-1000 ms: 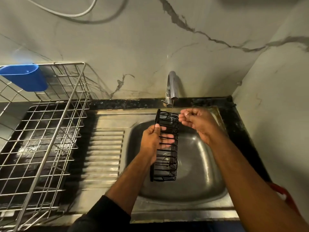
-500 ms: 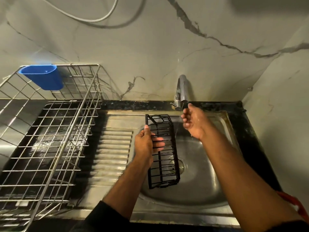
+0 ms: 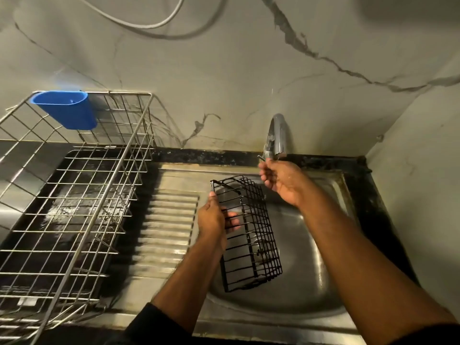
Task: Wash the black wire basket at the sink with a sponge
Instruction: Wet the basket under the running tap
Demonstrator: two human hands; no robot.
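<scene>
Fingers of the left hand (image 3: pixel 214 217) curl round the black rectangular wire basket (image 3: pixel 249 232), held over the steel sink basin (image 3: pixel 311 265), long axis running away from the person. Right hand (image 3: pixel 281 180), fingers loosely curled, reaches the chrome tap (image 3: pixel 277 135); whether it grips cannot be told.

Count at sink: seven kinds, one or two of each.
Two hands: left hand (image 3: pixel 213 218), right hand (image 3: pixel 282 181). One black wire basket (image 3: pixel 251 232), one sink (image 3: pixel 311 282), one tap (image 3: pixel 277 135), one steel dish rack (image 3: pixel 74 195), one blue cup (image 3: pixel 66 109), one white cable (image 3: pixel 149 23).

Wire basket (image 3: pixel 251 235) over the sink (image 3: pixel 311 282), tap (image 3: pixel 277 136) behind, dish rack (image 3: pixel 74 207) left.
</scene>
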